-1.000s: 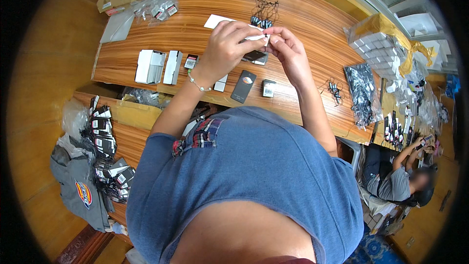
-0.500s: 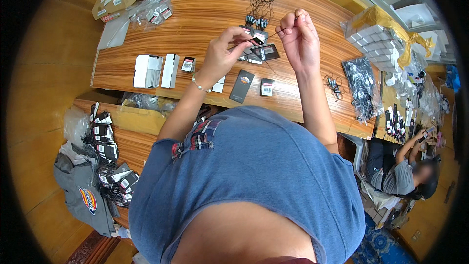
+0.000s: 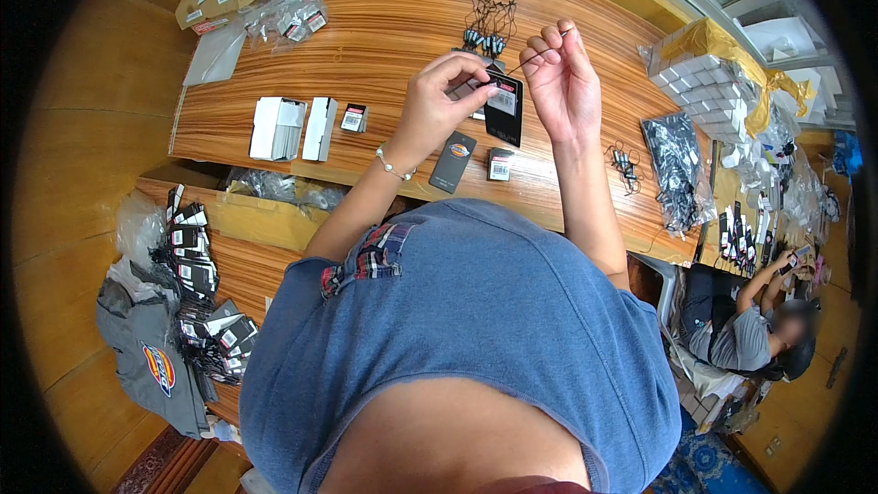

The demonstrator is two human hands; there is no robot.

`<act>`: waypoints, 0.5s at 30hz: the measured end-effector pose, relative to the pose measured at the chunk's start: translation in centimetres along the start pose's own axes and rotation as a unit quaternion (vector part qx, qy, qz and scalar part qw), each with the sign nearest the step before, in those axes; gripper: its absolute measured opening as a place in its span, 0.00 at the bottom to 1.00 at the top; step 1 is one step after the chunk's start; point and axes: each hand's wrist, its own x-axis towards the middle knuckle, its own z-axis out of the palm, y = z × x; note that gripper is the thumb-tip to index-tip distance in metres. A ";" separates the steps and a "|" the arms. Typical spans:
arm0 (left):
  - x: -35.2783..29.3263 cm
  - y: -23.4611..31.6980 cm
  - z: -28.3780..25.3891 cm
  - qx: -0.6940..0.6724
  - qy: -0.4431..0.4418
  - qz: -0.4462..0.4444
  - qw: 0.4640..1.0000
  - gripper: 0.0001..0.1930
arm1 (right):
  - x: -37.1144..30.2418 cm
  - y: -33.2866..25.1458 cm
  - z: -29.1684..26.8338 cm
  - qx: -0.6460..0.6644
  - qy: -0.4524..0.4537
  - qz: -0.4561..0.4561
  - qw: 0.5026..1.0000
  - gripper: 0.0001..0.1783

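Observation:
Black hang tags [image 3: 504, 123] with a white barcode sticker dangle upright over the table between my hands. My left hand [image 3: 445, 96] pinches them at their top end with thumb and fingers. From there a thin black cord [image 3: 528, 62] runs taut up to my right hand [image 3: 569, 78], whose thumb and fingertips are closed on its other end. Below lie a grey tag [image 3: 453, 163] with an oval emblem and a small stack of barcode tags [image 3: 499, 165]. Beyond my hands rests a bunch of black cords [image 3: 489, 23]; more tags behind are partly hidden.
Left on the table stand white card stacks [image 3: 279, 131] and a small tag stack [image 3: 355, 117]. At right are loose cords [image 3: 626, 171], a bag of black cords [image 3: 675, 165] and white boxes [image 3: 704, 82]. A co-worker [image 3: 745, 334] sits at far right. Finished-looking tag bundles [image 3: 194, 265] lie lower left.
The tags have swung from lying slanted to hanging upright, their barcode side now showing. My left hand has shifted slightly right; my right hand still holds the cord.

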 end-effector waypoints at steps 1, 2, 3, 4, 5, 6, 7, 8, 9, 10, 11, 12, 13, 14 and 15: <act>0.2 0.1 0.0 0.055 0.021 0.052 0.997 0.08 | 0.0 -0.1 0.1 -0.013 -0.003 -0.005 1.000 0.07; 0.5 0.3 -0.1 0.111 0.042 0.105 0.987 0.08 | -0.1 -0.3 0.1 -0.025 -0.007 -0.010 1.000 0.07; 0.7 0.7 -0.3 0.166 0.063 0.157 0.972 0.07 | 0.0 -0.7 -0.2 -0.046 -0.037 0.001 0.998 0.05; 0.8 1.1 -0.5 0.170 0.061 0.144 0.973 0.07 | -0.3 -0.7 -0.1 -0.153 -0.012 -0.002 0.988 0.05; 0.9 1.6 -0.7 0.175 0.058 0.132 0.974 0.07 | -0.7 -0.8 0.2 -0.259 0.012 -0.006 0.966 0.06; 1.0 2.2 -1.0 0.179 0.055 0.120 0.975 0.07 | -1.0 -0.9 0.6 -0.361 0.037 -0.009 0.932 0.07; 1.0 3.0 -1.1 0.171 0.047 0.103 0.979 0.07 | -1.2 -1.0 0.8 -0.453 0.016 -0.026 0.891 0.08; 1.1 3.1 -1.2 0.127 0.049 0.077 0.988 0.06 | -1.4 -1.0 1.1 -0.477 0.003 -0.020 0.879 0.09; 1.2 3.0 -1.2 0.082 0.051 0.051 0.994 0.06 | -1.6 -0.9 1.5 -0.500 -0.011 -0.015 0.866 0.09; 1.3 3.0 -1.3 0.037 0.053 0.025 0.998 0.06 | -1.7 -0.8 1.8 -0.523 -0.024 -0.009 0.852 0.09; 1.4 2.8 -1.3 0.004 0.045 0.031 0.999 0.06 | -1.8 -0.7 2.0 -0.530 -0.021 -0.008 0.848 0.09; 1.4 2.9 -1.3 -0.014 0.041 0.024 0.999 0.06 | -1.9 -0.7 2.0 -0.530 -0.023 -0.006 0.848 0.09; 1.5 3.0 -1.3 -0.033 0.037 0.017 0.999 0.06 | -1.9 -0.6 1.9 -0.530 -0.024 -0.004 0.848 0.09; 1.5 3.1 -1.3 -0.051 0.034 0.009 0.998 0.06 | -2.0 -0.6 1.9 -0.530 -0.026 -0.001 0.848 0.08; 1.5 3.3 -1.3 -0.059 0.030 0.005 0.998 0.06 | -2.1 -0.5 2.2 -0.526 -0.021 -0.005 0.850 0.07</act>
